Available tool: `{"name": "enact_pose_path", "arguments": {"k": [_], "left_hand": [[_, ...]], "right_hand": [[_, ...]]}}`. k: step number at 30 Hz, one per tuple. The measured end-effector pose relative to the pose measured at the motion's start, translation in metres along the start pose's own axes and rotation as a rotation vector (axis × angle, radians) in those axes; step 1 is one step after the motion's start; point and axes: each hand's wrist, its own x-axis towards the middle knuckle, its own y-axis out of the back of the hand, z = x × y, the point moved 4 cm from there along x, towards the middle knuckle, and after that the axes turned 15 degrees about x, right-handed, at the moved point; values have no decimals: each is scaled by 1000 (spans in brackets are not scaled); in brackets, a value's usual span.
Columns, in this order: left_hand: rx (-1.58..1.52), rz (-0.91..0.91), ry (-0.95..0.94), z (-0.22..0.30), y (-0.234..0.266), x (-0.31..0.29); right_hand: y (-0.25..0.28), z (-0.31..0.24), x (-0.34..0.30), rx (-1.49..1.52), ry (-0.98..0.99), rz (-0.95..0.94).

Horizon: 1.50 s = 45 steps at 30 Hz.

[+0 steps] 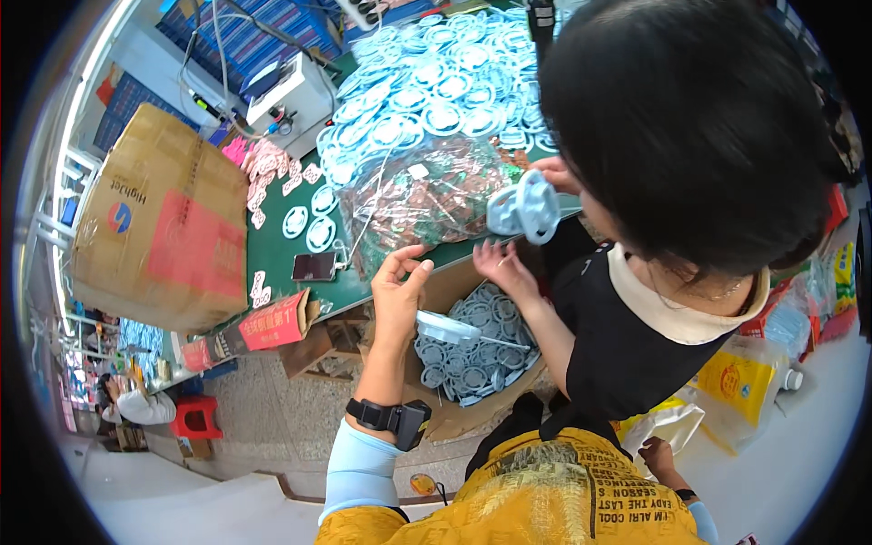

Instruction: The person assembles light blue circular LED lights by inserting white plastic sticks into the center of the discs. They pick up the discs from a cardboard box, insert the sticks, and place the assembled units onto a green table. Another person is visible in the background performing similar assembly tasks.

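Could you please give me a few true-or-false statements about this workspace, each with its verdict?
1. The person's left hand has a black device strapped at its wrist. True.
2. The phone lies on the floor. False: it lies on the green table.
3. An open carton below the table edge holds many blue parts. True.
4. The person's right hand touches the phone. False: it is low at the right of the view, far from the phone.
5. The small stool is green. False: it is red.
6. A clear plastic bag lies on the table. True.
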Motion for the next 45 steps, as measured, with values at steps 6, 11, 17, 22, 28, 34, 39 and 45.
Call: {"name": "enact_pose_path", "arguments": {"k": [6, 11, 17, 22, 28, 34, 39, 45], "left_hand": [[-63, 13, 44, -12, 25, -14], [-99, 48, 218, -50, 56, -26], [-5, 69, 218, -58, 62, -53], [-55, 73, 420, -95, 62, -74], [-284, 11, 599, -132, 49, -113], [-235, -26, 420, -110, 43, -135], [-112, -138, 189, -91, 54, -153], [205, -243, -121, -58, 47, -155]], "right_hand": [[-3, -25, 25, -2, 21, -89], [-14, -125, 11, -64, 303, -242], [-39, -360, -54, -7, 585, -949], [-69, -482, -90, 253, 1012, -775], [-142, -480, -54, 308, 1113, -704], [-148, -471, -48, 350, 971, -751], [-146, -470, -46, 425, 1038, -727], [-138, -472, -46, 302, 731, -818]]}}
